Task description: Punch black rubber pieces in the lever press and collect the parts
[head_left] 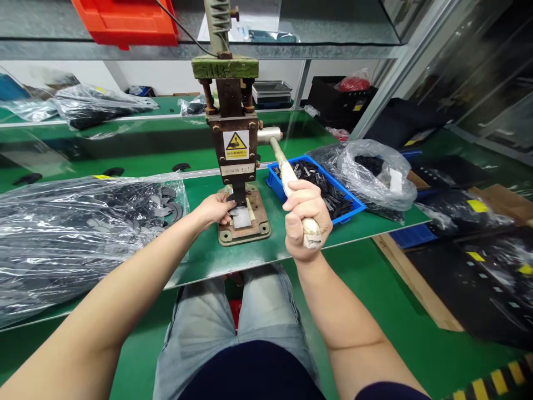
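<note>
A hand press [235,119] with a yellow warning label stands on the green bench. My right hand [306,216] is wrapped round its lever [283,166], which is covered in pale tape and slants down toward me. At the press's base plate [260,214], my left hand [216,210] pinches a small dark flat part [231,201] just beside the lowered ram [239,193]. Its fingertips hide some of that part. A light metal plate [242,218] lies on the base under the ram.
A blue tray [356,208] of small black parts sits right of the press. Clear plastic bags hold dark curved parts on the left [83,228] and black pieces on the right [375,172]. Loose curved pieces [181,166] lie behind. An orange bin [129,22] hangs above.
</note>
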Demonstrator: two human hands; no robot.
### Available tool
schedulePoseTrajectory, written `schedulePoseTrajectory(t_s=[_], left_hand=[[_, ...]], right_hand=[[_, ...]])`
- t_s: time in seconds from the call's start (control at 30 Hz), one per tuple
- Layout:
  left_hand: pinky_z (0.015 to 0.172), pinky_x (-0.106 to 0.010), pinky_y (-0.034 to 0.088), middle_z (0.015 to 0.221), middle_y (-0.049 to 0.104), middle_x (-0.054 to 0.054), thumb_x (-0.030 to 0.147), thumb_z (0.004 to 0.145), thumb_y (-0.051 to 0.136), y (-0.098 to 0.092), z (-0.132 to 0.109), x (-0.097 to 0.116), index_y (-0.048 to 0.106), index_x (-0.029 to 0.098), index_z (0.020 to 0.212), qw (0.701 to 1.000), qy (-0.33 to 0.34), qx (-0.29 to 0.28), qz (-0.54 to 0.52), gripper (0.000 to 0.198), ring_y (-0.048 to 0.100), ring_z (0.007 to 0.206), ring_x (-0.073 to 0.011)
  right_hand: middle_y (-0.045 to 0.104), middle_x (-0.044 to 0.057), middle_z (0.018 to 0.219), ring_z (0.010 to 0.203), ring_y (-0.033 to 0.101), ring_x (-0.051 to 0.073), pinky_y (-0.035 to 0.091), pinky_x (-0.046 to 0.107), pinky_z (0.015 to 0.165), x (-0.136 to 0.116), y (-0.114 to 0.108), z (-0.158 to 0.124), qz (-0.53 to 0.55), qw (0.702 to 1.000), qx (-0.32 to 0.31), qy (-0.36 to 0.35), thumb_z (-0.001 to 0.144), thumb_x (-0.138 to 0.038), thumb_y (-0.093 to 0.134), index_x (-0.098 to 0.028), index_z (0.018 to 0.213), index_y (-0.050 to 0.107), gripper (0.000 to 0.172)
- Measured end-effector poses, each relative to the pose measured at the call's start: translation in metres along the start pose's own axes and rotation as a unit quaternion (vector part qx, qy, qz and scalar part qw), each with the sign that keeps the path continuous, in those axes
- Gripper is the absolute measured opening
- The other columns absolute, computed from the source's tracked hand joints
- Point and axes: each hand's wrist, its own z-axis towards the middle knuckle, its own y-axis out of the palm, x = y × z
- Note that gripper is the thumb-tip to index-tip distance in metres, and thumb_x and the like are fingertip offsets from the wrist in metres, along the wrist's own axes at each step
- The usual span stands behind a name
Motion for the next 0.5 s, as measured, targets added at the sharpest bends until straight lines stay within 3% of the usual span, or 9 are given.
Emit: schedulePoseTrajectory(t_s=[0.2,0.33,0.43,0.5], left_hand=[[0.043,-0.023,0.043,0.050,0.062,0.001,0.038,0.084,0.087,0.007,-0.001,0.001,0.063,0.022,0.088,1.000,0.015,0.010,0.001,0.029,0.060,0.041,-0.0154],[0.044,-0.024,0.044,0.054,0.064,0.001,0.038,0.085,0.085,0.005,-0.010,0.003,0.064,0.022,0.091,0.997,0.075,-0.005,0.025,0.027,0.062,0.044,-0.0169],[0.050,-0.026,0.048,0.068,0.071,-0.003,0.039,0.086,0.079,-0.017,-0.016,0.002,0.067,0.020,0.092,0.985,0.145,-0.086,0.024,0.024,0.066,0.055,-0.0170],[0.056,-0.027,0.051,0.087,0.078,-0.007,0.042,0.087,0.075,-0.046,-0.015,0.001,0.072,0.020,0.100,0.976,0.185,-0.103,0.039,0.026,0.070,0.067,-0.0181]], right_hand=[[0.067,0.000,0.081,0.107,0.072,0.028,0.057,0.058,0.103,0.000,0.001,0.001,-0.001,1.000,0.011,0.000,0.094,-0.035,0.069,-0.027,0.081,0.060,0.018],[0.067,0.001,0.082,0.110,0.072,0.029,0.057,0.059,0.105,-0.001,-0.002,0.002,-0.016,1.000,-0.006,0.001,0.095,-0.037,0.068,-0.027,0.082,0.060,0.019],[0.067,0.001,0.082,0.111,0.072,0.030,0.057,0.060,0.104,-0.001,-0.003,0.002,-0.019,1.000,-0.014,0.002,0.094,-0.038,0.070,-0.027,0.082,0.060,0.019],[0.067,0.001,0.082,0.110,0.072,0.030,0.057,0.061,0.104,0.000,-0.003,0.002,-0.017,1.000,-0.008,0.001,0.093,-0.038,0.071,-0.027,0.081,0.060,0.020]])
